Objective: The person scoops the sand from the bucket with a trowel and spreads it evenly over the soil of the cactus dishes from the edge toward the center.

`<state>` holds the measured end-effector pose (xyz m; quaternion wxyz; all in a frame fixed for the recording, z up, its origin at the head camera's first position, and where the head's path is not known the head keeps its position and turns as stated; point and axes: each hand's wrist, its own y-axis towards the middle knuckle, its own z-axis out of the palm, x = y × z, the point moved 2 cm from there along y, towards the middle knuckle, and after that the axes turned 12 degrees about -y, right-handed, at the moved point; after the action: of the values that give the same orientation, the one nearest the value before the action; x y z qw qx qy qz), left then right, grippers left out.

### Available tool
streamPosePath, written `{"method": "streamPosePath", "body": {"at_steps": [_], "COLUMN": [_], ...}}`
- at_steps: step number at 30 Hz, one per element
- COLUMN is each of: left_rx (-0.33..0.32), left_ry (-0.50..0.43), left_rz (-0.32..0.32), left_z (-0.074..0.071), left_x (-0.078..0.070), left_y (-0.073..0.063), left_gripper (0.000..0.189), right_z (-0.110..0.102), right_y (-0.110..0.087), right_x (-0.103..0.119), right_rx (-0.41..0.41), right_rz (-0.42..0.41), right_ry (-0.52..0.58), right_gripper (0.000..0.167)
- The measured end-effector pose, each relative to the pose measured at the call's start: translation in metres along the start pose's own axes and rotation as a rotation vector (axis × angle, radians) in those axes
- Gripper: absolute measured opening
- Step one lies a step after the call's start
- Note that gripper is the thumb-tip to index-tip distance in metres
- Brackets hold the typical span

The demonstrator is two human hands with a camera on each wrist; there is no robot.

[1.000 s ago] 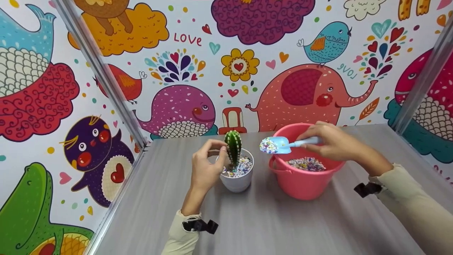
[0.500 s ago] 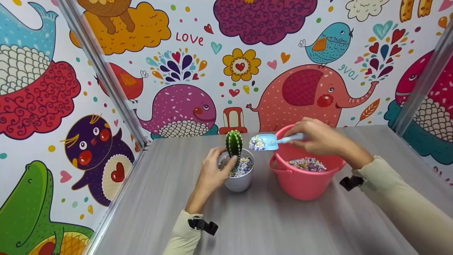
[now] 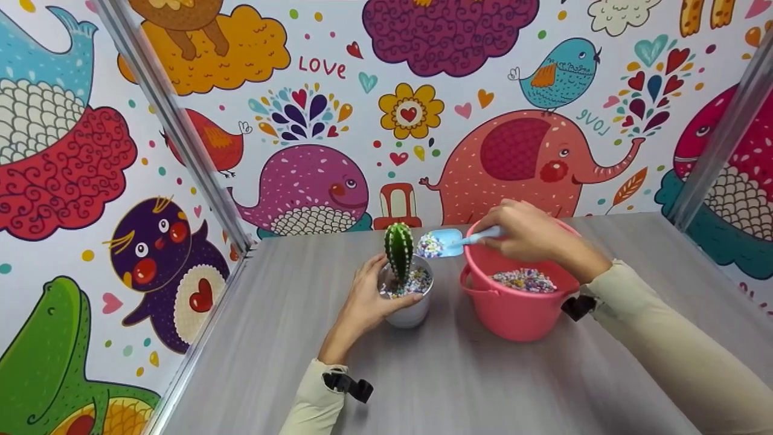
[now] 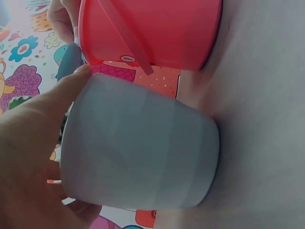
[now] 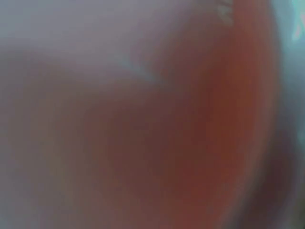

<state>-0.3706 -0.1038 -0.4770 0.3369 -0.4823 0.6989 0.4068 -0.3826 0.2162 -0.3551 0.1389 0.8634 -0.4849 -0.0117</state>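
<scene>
My left hand (image 3: 365, 302) wraps around the small white plastic pot (image 3: 412, 311) on the grey wood-grain desk (image 3: 459, 386), just beside the pink plastic bucket (image 3: 513, 314) of coloured beads. My right hand (image 3: 525, 232) grips the light blue plastic scoop (image 3: 447, 241), loaded with beads, above the pot's green ribbed cactus (image 3: 398, 251).

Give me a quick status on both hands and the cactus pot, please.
Left hand grips white cactus pot. Right hand holds blue scoop, loaded with beads, beside cactus. Pink bucket close alongside pot.
</scene>
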Motion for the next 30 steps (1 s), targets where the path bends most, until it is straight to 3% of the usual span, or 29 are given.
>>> {"method": "streamPosePath", "body": {"at_steps": [18,30], "left_rx": [0.053,0.116], "left_ry": [-0.058,-0.143], "left_rz": [-0.018,-0.013], "left_z": [-0.005,-0.008], "left_x": [0.007,0.014], "left_y": [0.001,0.004], "left_gripper": [0.118,0.116], "right_z": [-0.003,-0.003], "right_y": [0.007,0.010], "right_x": [0.011,0.017], "right_rx": [-0.085,-0.067], "right_rz": [-0.077,-0.057], "right_ry": [-0.131,-0.202], "right_gripper": [0.024,0.027]}}
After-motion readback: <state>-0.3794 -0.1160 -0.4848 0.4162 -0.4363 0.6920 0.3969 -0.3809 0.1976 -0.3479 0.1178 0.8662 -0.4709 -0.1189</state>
